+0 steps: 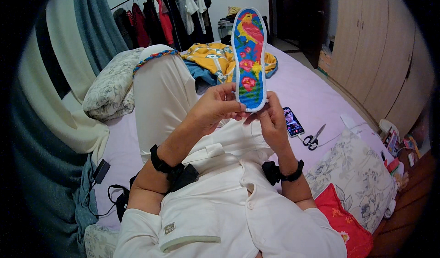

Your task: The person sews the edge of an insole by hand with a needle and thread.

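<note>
Both my hands hold up an embroidered insole [249,63] by its lower, heel end. It stands upright before me, with a yellow and pink bird, pink flowers and green leaves stitched on blue inside a white border. My left hand [220,104] pinches the lower left edge, thumb on the front face. At the lower right edge are the closed fingers of my right hand [271,120]; its fingertips are partly hidden. Over my raised left knee lies a braid of colored thread [156,58], blue, red and yellow.
On the lilac bedsheet [316,93], right of my hands, lie a lit phone [293,122] on a cable and black-handled scissors [314,138]. A yellow patterned quilt [208,58] is bunched beyond. Floral pillows [353,180] and a red cloth [341,221] lie at the right.
</note>
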A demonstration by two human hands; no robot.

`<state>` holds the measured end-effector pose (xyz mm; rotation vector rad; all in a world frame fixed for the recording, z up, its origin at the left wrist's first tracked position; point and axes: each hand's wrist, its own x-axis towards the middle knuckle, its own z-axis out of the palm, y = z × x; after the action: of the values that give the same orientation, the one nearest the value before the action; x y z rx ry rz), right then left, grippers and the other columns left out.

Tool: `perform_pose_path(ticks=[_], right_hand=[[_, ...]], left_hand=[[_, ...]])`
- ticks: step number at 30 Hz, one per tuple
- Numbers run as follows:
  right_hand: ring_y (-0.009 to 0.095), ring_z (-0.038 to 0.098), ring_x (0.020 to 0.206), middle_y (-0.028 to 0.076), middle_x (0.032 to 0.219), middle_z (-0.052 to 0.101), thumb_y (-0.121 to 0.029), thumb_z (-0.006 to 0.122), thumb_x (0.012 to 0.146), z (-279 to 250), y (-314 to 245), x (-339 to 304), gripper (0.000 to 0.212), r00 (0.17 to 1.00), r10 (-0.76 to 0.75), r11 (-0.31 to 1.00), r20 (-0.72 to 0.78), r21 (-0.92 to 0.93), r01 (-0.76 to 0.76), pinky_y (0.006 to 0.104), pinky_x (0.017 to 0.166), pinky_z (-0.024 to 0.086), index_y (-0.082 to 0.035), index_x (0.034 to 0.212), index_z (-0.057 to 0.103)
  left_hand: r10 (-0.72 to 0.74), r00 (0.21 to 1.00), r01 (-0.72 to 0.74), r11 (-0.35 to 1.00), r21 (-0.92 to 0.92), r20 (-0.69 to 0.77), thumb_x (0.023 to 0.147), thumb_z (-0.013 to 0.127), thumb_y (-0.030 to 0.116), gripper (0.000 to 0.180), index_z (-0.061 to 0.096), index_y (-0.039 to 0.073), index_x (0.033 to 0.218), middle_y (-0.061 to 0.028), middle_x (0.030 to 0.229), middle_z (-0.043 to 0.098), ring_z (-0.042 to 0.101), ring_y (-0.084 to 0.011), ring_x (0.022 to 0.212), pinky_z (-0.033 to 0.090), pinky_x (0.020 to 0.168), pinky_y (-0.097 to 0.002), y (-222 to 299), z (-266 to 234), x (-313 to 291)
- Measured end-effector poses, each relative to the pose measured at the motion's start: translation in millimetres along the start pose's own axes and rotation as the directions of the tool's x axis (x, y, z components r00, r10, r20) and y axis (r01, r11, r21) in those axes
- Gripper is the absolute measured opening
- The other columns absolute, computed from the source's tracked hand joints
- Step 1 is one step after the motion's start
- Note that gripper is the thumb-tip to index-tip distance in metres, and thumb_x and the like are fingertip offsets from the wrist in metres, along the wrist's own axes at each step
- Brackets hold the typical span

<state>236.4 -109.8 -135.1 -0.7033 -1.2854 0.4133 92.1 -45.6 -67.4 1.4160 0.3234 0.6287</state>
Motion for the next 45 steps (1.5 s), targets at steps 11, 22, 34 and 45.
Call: perform_pose_path(ticks=[11,22,34,45], right_hand=[[0.031,0.051,0.089,0.014,0.087,0.053,0.005,0.06,0.062,8,-18,1,0.02,0.871,-0.465,0.583,0.157,-0.686,0.435,0.0391,0.076,0.042,0.002,0.081,0.055],[0.014,0.058,0.066,0.009,0.082,0.058,-0.007,0.052,0.086,-87,-47,8,0.013,0.986,0.034,0.89,-0.161,0.455,0.043,0.0233,0.056,0.052,-0.002,0.097,0.049],[0.02,0.06,0.072,0.013,0.084,0.057,-0.003,0.05,0.085,-249,-50,-37,0.015,0.377,-0.522,0.847,-0.765,-0.517,0.125,0.031,0.072,0.053,0.006,0.098,0.052],[0.022,0.053,0.077,0.011,0.082,0.052,0.015,0.051,0.062,-30,-52,1,0.034,0.888,-0.45,0.754,-0.091,-0.571,0.324,0.0275,0.064,0.043,-0.001,0.09,0.061]], left_hand=[[-0.008,1.0,0.008,1.0,0.011,-0.005,0.075,0.059,-0.004,0.028,0.054,-0.002,0.102,-0.01,0.085,0.061,0.061,-0.0139,0.072,0.052,0.067,-0.0251,-10,-5,5],[0.169,0.967,-0.144,0.98,0.135,-0.191,0.074,0.055,-0.002,0.028,0.054,-0.002,0.102,-0.0095,0.08,0.06,0.06,-0.0149,0.067,0.052,0.063,-0.0258,9,-28,5],[0.341,0.884,-0.29,0.937,0.197,-0.321,0.075,0.053,-0.003,0.026,0.055,-0.001,0.101,-0.0096,0.083,0.06,0.06,-0.0151,0.067,0.051,0.063,-0.0263,35,-59,1],[0.033,0.998,-0.03,0.998,0.058,-0.058,0.076,0.057,-0.003,0.031,0.053,-0.003,0.107,-0.009,0.084,0.059,0.061,-0.0155,0.071,0.051,0.065,-0.0255,-5,-6,6]])
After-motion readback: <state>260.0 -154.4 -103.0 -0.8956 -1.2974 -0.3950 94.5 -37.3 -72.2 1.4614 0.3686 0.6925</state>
